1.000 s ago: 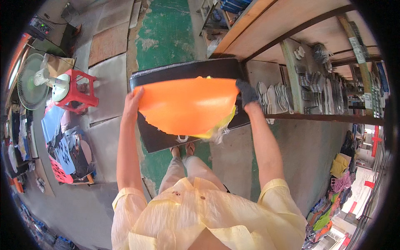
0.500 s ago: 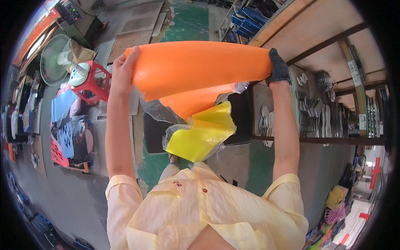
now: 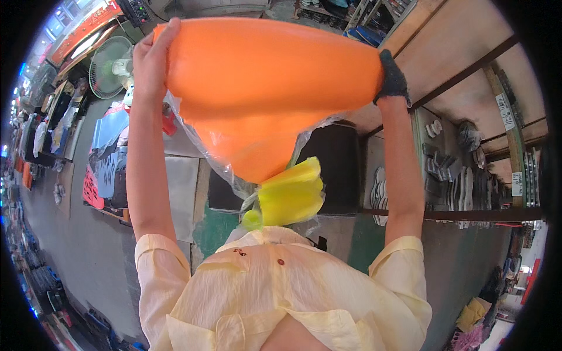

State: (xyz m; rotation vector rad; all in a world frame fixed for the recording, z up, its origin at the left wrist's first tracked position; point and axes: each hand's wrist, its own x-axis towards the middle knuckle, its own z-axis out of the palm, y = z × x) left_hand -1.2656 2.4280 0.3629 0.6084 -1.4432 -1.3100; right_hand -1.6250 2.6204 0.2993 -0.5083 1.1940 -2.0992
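A wide orange sheet of smooth, flexible material is stretched between my raised hands. My bare left hand grips its upper left corner, thumb over the front. At the upper right corner my right hand, in a dark glove, is closed round the edge; part of its fingers is behind the sheet. Clear plastic film clings along the lower edges of the orange sheet, which narrows downward. Below it hangs a bright yellow sheet, curled and close to my shirt front.
Behind the sheets stands a dark flat surface. On the right, shelving holds sole-shaped pieces and other parts. A fan stands at the left, near a low table with blue cut sheets.
Both hands have risen, lifting the orange sheet higher and nearer, and it now spreads wider. My left hand has moved outward. The yellow sheet has curled and drawn closer to my shirt.
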